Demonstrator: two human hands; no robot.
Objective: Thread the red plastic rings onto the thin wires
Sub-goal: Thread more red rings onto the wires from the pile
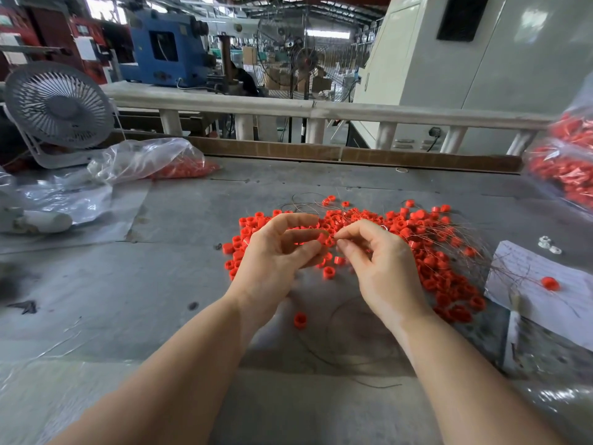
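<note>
A loose pile of red plastic rings (417, 239) spreads over the middle of the grey table (128, 300). Thin wires (462, 239) fan out across the pile toward the right. My left hand (276, 258) hovers over the pile's near edge with curled fingers, pinching a red ring (322, 236) at the fingertips. My right hand (382, 264) is just beside it, thumb and forefinger pinching a thin wire end that points at that ring. A single ring (300, 319) lies near my left wrist. A wire loop (362, 342) lies under my right wrist.
A white desk fan (59, 106) stands at the back left. A clear bag with red rings (167, 162) lies beside it, and another full bag (564, 162) sits at the far right. A paper sheet (539, 293) with one ring lies at the right. A low board edges the table's back.
</note>
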